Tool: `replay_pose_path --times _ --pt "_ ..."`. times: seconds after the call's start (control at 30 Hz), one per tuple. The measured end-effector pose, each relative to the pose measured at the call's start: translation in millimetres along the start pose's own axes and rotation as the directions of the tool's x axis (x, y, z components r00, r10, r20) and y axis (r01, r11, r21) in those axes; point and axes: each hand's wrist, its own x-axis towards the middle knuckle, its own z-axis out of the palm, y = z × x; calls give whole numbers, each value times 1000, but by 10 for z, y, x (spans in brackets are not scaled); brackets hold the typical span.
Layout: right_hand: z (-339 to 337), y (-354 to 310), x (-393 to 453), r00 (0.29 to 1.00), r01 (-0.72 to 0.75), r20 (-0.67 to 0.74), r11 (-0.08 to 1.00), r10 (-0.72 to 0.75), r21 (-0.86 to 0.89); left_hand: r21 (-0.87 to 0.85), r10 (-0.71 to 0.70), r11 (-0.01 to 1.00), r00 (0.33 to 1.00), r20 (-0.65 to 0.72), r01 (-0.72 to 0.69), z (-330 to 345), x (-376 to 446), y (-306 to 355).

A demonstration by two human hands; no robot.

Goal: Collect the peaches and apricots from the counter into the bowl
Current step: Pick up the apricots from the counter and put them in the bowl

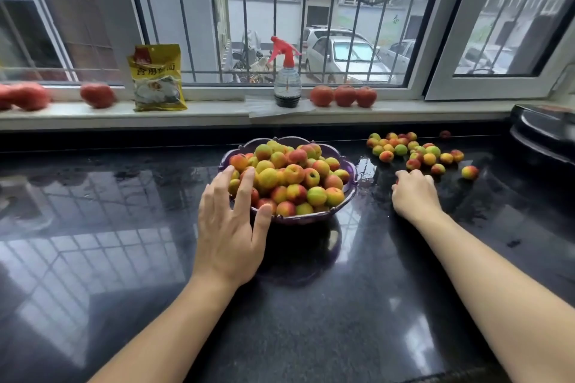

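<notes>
A purple scalloped bowl [351, 193] stands mid-counter, heaped with small red-yellow apricots [294, 179]. My left hand [231, 227] lies with straight fingers on the bowl's near-left rim and on the fruit there. To the right, several loose apricots [413, 151] are scattered on the black counter [311, 305]. My right hand [415, 194] is on the counter just in front of that group, fingers curled downward; a bit of red fruit shows at its left edge, but what it holds is hidden. One apricot [469, 172] lies apart at the right.
On the windowsill stand a yellow food bag [158, 78], a red-topped spray bottle [287, 78], three larger red peaches [343, 96] and more red fruit [98, 95] at the left. A black appliance [544, 130] occupies the counter's far right. Water wets the counter beside the bowl.
</notes>
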Motion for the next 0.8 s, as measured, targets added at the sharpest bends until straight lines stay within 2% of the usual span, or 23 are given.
replay_pose_path --times 0.07,0.17,0.23,0.3,0.37,0.6,0.67,0.73,0.8 --pt "-114 -105 -67 1000 7 -20 991 -4 134 -14 -21 1000 1000 -3 21 -2 8 -4" --pt "-373 -386 -195 982 115 -184 888 -35 446 -28 -32 999 999 7 32 3 17 -9" --pt "-576 -631 -319 980 172 -189 706 -55 687 -37 -35 999 999 2 35 2 14 -12" --pt "-710 -877 -434 975 217 -151 527 -165 821 -47 -40 998 999 5 40 2 5 -9" --pt "-762 -1092 -498 951 287 -182 496 -249 820 -52 -44 998 999 18 45 -7 -1 -4" --pt "-632 -1437 -528 922 375 -231 567 -312 733 -45 9 999 999 44 -7 -5 -5 -6" --pt "-606 -1358 -519 930 363 -263 540 -255 759 -47 18 999 999 47 -16 3 -3 -12" --pt "-605 -1197 -473 955 295 -270 501 -124 814 -49 19 999 999 46 -16 8 0 -16" --pt "-569 -979 -397 964 217 -265 520 18 826 -49 16 999 999 44 -14 10 4 -17"
